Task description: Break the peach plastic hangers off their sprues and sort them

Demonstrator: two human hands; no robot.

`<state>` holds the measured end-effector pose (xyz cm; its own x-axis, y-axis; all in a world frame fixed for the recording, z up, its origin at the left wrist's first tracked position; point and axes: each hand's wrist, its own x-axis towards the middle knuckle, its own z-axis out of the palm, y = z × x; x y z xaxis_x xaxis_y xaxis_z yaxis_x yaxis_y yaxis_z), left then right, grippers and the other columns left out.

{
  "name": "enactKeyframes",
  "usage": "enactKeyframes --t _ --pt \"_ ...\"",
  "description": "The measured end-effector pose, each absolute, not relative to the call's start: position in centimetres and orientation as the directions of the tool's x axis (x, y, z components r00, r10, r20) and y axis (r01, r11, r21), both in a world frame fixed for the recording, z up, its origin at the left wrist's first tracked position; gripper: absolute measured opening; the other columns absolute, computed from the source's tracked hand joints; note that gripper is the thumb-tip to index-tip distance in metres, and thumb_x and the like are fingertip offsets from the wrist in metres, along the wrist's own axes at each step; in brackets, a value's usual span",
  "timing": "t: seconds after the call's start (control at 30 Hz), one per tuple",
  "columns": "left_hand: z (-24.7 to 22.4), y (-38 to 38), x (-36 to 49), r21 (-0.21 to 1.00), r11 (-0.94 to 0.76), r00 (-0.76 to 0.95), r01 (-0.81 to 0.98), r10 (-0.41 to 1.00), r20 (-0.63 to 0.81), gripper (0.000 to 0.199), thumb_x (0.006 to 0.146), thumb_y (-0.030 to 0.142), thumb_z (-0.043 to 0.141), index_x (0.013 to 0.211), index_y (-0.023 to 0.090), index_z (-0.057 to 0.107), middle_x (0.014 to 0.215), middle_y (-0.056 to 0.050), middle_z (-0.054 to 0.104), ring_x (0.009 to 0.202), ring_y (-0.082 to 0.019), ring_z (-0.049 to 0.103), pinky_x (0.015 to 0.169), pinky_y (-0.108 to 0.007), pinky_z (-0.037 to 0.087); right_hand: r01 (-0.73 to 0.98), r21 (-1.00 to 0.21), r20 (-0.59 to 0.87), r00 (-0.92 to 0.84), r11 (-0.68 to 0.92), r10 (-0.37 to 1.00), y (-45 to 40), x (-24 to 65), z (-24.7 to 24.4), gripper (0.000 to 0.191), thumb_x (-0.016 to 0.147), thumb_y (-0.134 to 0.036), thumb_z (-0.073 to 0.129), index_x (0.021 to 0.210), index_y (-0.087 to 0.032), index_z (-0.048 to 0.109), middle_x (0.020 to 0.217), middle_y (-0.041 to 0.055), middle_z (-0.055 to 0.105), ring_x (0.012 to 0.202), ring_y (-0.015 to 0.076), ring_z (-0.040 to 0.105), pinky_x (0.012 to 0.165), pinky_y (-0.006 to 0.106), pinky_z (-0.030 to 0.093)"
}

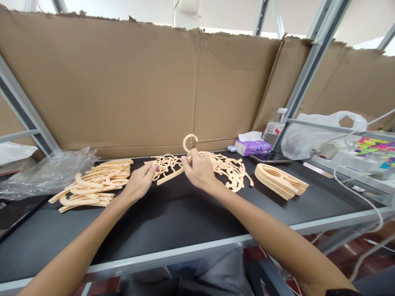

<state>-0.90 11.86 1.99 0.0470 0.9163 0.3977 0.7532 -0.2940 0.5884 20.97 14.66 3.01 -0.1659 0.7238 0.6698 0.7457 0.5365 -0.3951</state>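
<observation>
Near the middle of the table, my right hand (pixel 199 169) is closed round the centre of a cream plastic hanger. The hanger's hook (pixel 186 144) stands up above the fingers, and one hanger arm (pixel 169 176) slants down to the left. My left hand (pixel 141 181) is to the left of it, thumb and fingers pressed together; what they pinch, if anything, is mostly hidden. Loose cream hook pieces (pixel 236 174) lie in a tangled pile behind and beside my right hand. To the left is a heap of cream hanger arms (pixel 101 179).
A stack of folded cream hangers (pixel 279 181) lies at the right. Behind it are a phone (pixel 270 158), a purple tissue pack (pixel 251 146) and a water bottle (pixel 275 128). Clear plastic wrap (pixel 52 172) lies far left. A cardboard wall (pixel 132 82) closes off the back.
</observation>
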Motion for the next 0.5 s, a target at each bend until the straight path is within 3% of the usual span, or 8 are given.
enactKeyframes --t 0.27,0.5 --pt "1.6 11.9 -0.6 0.679 -0.338 0.171 0.651 0.938 0.303 0.040 0.094 0.050 0.039 0.069 0.021 0.049 0.063 0.003 0.051 0.057 -0.014 0.044 0.059 -0.027 0.036 0.757 -0.426 0.612 -0.162 0.495 0.774 16.7 22.2 2.2 0.014 0.094 -0.033 0.039 0.094 -0.021 0.047 0.080 0.0071 0.066 0.070 0.0227 0.058 0.063 0.031 0.031" --pt "1.9 12.0 -0.7 0.645 -0.370 0.339 0.669 0.924 0.179 0.035 0.082 0.048 0.050 0.075 0.019 0.068 0.072 -0.003 0.066 0.073 -0.021 0.059 0.069 -0.031 0.043 0.734 -0.445 0.629 -0.152 0.513 0.762 17.5 22.8 1.7 0.011 0.091 -0.027 0.040 0.091 -0.021 0.050 0.078 0.0056 0.064 0.069 0.0217 0.057 0.063 0.031 0.033"
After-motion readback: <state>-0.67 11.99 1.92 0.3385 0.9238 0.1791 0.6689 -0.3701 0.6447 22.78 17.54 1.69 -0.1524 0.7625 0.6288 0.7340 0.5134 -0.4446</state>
